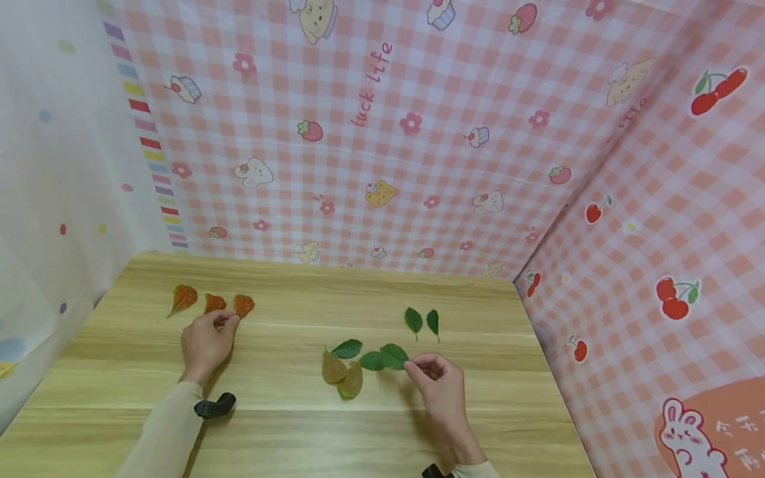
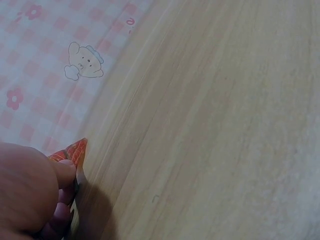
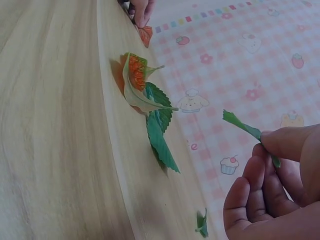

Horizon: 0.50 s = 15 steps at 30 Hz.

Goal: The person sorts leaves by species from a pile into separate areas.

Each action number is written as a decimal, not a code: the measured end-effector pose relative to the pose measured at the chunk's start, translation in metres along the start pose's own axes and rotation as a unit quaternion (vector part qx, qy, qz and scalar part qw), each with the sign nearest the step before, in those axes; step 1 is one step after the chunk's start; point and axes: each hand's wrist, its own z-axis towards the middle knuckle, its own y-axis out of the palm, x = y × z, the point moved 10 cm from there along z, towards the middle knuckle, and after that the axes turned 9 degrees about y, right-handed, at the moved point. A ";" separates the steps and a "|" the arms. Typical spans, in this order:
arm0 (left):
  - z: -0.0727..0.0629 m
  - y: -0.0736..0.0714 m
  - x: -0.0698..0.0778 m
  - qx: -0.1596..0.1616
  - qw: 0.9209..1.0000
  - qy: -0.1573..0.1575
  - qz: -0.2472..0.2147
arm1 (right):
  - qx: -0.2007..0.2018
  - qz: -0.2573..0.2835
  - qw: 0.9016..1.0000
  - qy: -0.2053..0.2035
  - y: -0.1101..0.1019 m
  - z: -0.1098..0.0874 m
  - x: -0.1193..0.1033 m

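Note:
My left hand (image 1: 208,342) pinches an orange leaf (image 1: 244,305) between thumb and finger at the table's far left. In the left wrist view, part of that orange leaf (image 2: 76,151) shows past the thumb. Two more orange leaves, one at the outer left (image 1: 184,299) and one behind the hand (image 1: 215,303), lie alongside. My right hand (image 1: 441,388) pinches a green leaf (image 1: 396,356), lifted above the table in the right wrist view. Left of it are a green leaf (image 1: 372,361), another green leaf (image 1: 346,349) and two yellowish-brown leaves (image 1: 351,382), loosely grouped.
Two small green leaves (image 1: 413,320) lie side by side beyond the right hand. The wooden table (image 1: 287,438) meets a pink checked cloth (image 1: 358,153) at its back edge. A similar cloth (image 1: 633,219) hangs at the right, a white one (image 1: 60,166) at the left.

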 end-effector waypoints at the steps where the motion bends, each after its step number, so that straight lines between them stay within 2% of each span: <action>1: 0.000 0.000 0.000 0.000 1.000 -0.001 0.000 | 0.001 0.002 1.000 0.000 -0.001 0.001 0.000; 15: 0.001 -0.001 0.002 0.005 1.000 -0.002 0.003 | 0.030 -0.002 0.999 0.013 -0.016 0.004 -0.002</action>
